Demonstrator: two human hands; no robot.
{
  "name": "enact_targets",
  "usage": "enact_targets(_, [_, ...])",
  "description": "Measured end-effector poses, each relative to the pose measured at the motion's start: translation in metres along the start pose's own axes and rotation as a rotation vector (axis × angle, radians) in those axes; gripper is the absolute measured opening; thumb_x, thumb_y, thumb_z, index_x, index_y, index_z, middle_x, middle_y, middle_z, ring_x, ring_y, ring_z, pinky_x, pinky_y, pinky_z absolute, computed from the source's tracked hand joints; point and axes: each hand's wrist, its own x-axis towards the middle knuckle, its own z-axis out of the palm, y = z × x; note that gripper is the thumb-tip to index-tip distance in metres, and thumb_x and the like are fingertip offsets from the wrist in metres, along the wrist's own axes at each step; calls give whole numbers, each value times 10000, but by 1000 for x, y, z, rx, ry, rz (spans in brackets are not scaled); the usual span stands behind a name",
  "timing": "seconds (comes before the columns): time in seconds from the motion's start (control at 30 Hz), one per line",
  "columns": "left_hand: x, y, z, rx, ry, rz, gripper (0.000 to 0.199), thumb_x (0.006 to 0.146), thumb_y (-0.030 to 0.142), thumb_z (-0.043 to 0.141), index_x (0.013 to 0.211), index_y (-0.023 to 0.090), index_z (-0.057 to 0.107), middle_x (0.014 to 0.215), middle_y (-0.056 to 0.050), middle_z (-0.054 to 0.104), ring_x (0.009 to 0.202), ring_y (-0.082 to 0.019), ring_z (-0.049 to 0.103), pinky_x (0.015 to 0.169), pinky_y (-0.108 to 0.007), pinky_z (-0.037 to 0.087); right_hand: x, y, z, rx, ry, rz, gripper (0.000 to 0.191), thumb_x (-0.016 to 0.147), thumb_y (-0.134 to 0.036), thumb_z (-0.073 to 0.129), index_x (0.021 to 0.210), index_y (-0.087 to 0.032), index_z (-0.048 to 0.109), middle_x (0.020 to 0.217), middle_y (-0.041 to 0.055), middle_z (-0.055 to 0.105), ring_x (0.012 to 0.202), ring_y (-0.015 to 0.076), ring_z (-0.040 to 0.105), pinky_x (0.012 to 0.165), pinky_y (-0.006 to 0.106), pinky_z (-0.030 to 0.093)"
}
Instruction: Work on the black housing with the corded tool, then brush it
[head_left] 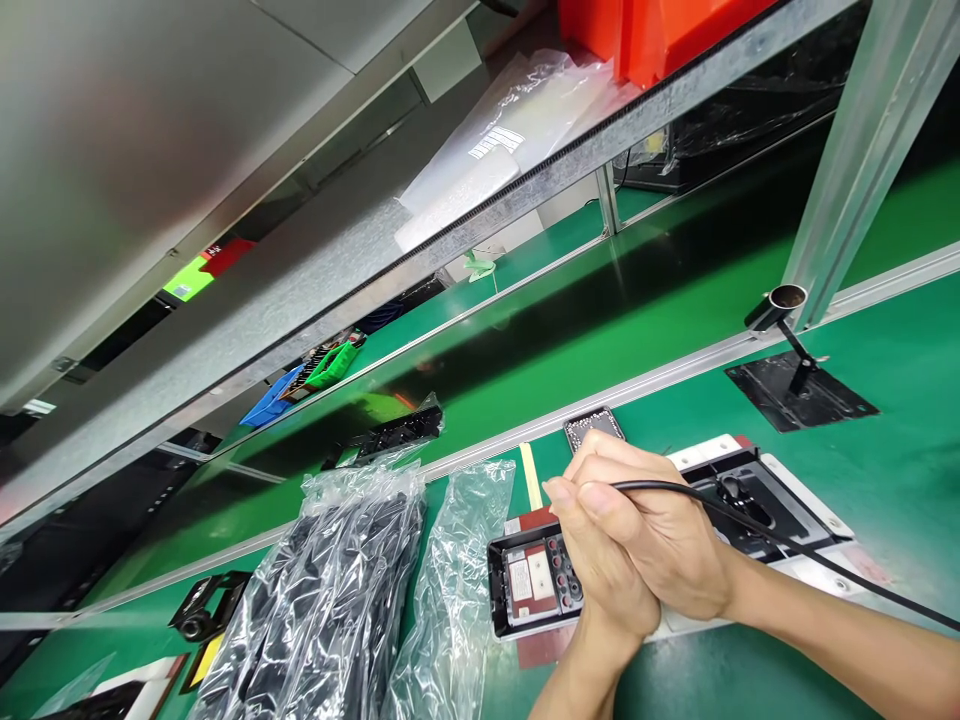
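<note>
A thin black cable (750, 520) is being pinched between thumb and curled fingers of the right hand (660, 530), lower centre of the frame, and is being trailed off to the lower right edge. The left hand (600, 580) is being pressed under and against the right one; whether anything is being gripped in it cannot be told, since its fingers are being hidden. Both hands are being held over a black open housing (532, 585) with a small white and red board inside, which is being supported on a white fixture plate (817, 510) on the green bench (900, 450). Just left of the housing, clear bags of black parts (330, 590) are being kept in a heap. Further up and right, a small metal tube on a black stand (787, 320) is being shown, and red bins (652, 30) are being stored on the shelf at the top
</note>
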Motion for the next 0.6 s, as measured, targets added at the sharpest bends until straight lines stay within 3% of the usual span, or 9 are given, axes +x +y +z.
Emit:
enact_targets(0.17, [6,20,7,-18,70,150,654,1077,568,172,952,142,652,782,-136,654,682,-227,648,675,-404,605,-1,-2,0,6,8,4,412,1071,-349,442,724,-175,582,771,21,545,752,142,520,686,338,428])
enact_targets(0.47, [9,28,6,-51,42,144,661,1085,537,169,888,153,669,743,-123,638,649,-215,619,643,-379,572,-1,2,0,12,5,8,397,1069,-341,445,737,-177,587,781,22,540,759,144,519,691,339,425])
enact_targets(0.6, [6,22,8,2,43,137,719,1066,607,175,1012,113,695,811,-159,680,732,-237,672,723,-387,595,-2,2,0,13,1,7,388,1069,-335,441,758,-171,604,796,27,545,766,146,522,700,342,424])
